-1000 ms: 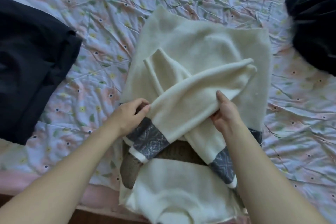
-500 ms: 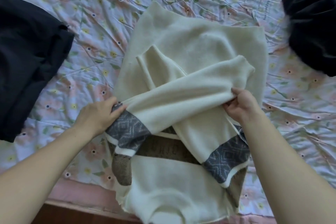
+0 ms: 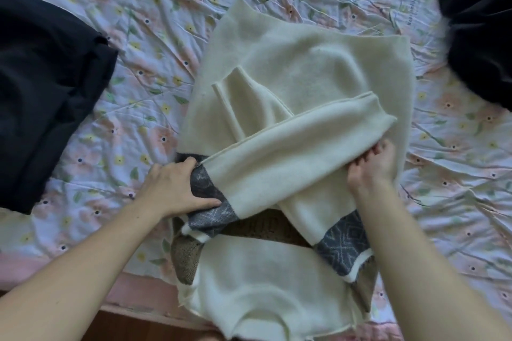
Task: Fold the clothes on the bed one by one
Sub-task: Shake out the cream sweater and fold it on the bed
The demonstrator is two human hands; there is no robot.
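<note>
A cream sweater (image 3: 304,63) with grey patterned and brown bands lies flat on the floral bed sheet (image 3: 166,8), both sleeves crossed over its body. My left hand (image 3: 177,188) grips the sweater's left edge at the grey band of the upper sleeve. At the right edge my right hand (image 3: 374,163) pinches the cream fabric just under the upper sleeve's cuff. The sweater's neck end hangs over the near edge of the bed.
A black garment (image 3: 47,91) lies on the sheet at the left. Another black garment (image 3: 479,44) sits bunched at the upper right. The pink bed edge (image 3: 133,293) runs along the bottom, with dark floor below it.
Both hands have moved outward from the sleeves' crossing to the sweater's left and right edges. The upper sleeve now lies flatter across the body.
</note>
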